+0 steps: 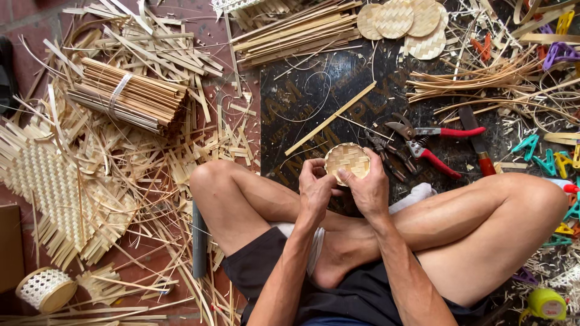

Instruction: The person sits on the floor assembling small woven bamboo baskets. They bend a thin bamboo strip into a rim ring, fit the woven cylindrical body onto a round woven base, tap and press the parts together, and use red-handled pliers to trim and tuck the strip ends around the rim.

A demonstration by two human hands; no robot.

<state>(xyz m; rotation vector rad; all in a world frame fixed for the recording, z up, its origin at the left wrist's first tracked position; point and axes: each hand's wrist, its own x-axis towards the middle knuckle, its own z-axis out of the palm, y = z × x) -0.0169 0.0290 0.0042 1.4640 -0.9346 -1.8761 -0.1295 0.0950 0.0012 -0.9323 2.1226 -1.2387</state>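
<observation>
Woven from pale bamboo strips, a small round disc (347, 162) sits above the crossed legs, pinched at its rim by left hand (315, 188) and right hand (368, 190). Red-handled pruning shears (423, 142) lie just beside it on the dark board (302, 96), with a tied bundle of bamboo sticks (130, 93) well apart.

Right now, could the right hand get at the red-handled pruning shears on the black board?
Probably yes. The red-handled pruning shears lie on the black board just beyond the right hand, with nothing standing between them. But both hands hold the small round woven bamboo disc, so the right hand would have to let go first.
</observation>
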